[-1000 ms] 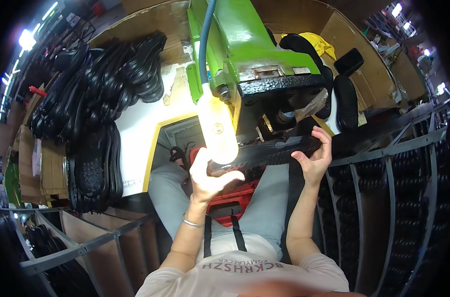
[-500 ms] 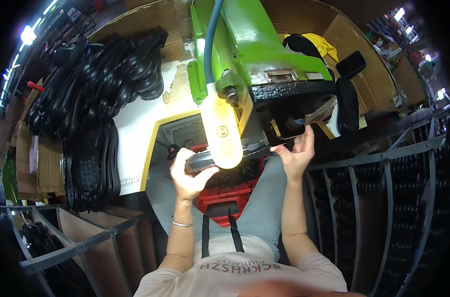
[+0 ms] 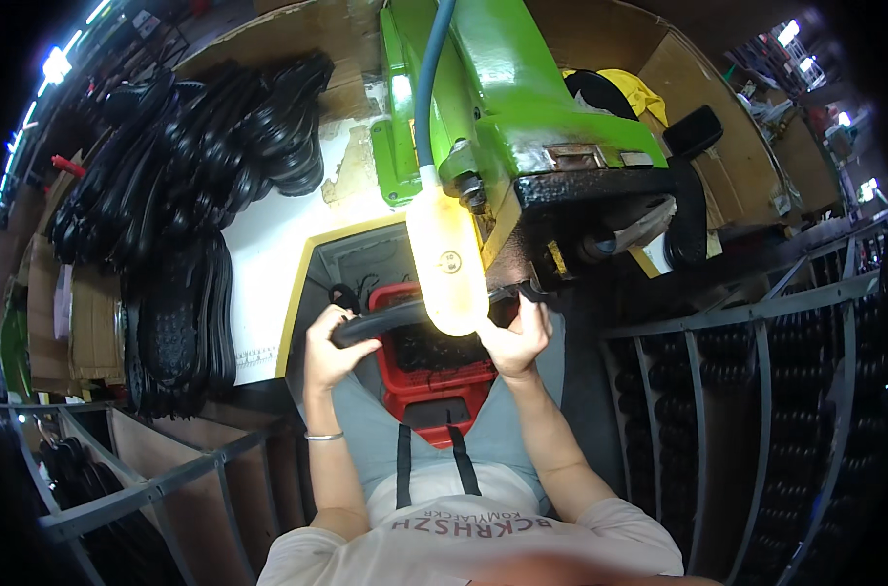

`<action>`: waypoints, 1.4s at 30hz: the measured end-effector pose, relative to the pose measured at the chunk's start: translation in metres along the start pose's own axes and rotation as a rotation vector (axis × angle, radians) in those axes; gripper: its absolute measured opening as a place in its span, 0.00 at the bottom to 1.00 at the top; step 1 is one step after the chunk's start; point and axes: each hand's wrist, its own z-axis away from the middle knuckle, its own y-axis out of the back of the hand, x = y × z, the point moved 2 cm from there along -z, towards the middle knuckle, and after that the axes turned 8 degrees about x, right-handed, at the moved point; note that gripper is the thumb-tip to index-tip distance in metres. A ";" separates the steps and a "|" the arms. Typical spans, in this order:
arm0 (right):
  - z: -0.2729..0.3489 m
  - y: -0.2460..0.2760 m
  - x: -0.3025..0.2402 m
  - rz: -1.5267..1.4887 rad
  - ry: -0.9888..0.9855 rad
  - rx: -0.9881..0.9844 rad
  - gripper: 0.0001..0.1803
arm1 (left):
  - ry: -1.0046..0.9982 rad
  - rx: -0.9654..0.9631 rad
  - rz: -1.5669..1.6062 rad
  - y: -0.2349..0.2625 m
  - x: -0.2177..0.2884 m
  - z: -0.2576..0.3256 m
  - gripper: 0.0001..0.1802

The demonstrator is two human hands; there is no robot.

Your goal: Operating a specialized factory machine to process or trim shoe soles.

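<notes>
A black shoe sole (image 3: 389,320) is held edge-up between both hands, below the head of a green machine (image 3: 537,83). My left hand (image 3: 331,354) grips its left end, thumb in front and fingers behind. At the other end, my right hand (image 3: 519,340) pinches the sole close to the machine's working part (image 3: 532,289). A bright lamp (image 3: 448,259) hangs in front and hides the middle of the sole. Whether the sole touches the working part, I cannot tell.
Stacks of black soles (image 3: 180,313) lie on the white tabletop (image 3: 261,283) at left. Below the sole stands a red crate (image 3: 395,381) with dark scraps inside. More soles fill the rack (image 3: 737,303) at right. A yellow cloth (image 3: 634,93) lies behind the machine.
My right hand has moved left and down, bending closer to the sole's right end. My left hand has shifted left with its end of the sole. The lamp appears slightly further right.
</notes>
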 end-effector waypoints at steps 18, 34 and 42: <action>0.156 -0.005 0.106 -1.022 -1.423 -0.190 0.32 | 0.132 0.148 0.567 -0.161 0.036 0.022 0.21; 0.142 0.000 0.118 -1.389 -1.343 0.029 0.32 | -0.191 0.171 0.113 -0.164 0.047 0.007 0.23; 0.174 -0.019 0.106 -1.162 -1.427 0.126 0.30 | -0.073 0.206 0.091 -0.152 0.081 -0.003 0.17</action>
